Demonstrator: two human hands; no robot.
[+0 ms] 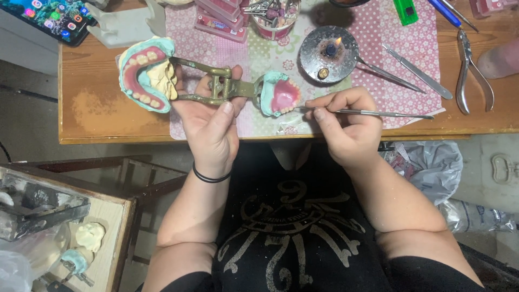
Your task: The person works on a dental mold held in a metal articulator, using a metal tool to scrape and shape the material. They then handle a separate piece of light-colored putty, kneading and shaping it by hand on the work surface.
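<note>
Steadily, the left hand (208, 116) grips the brass hinged frame (219, 86), splaying both denture models open; the right hand (348, 127) pinches a thin metal tool (373, 113), tip touching the pink denture (281, 94) at nine o'clock of the burner (328, 54)

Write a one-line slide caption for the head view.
Left hand holds an opened brass articulator with two denture casts while the right hand touches a thin metal tool to the right-side denture.
</note>
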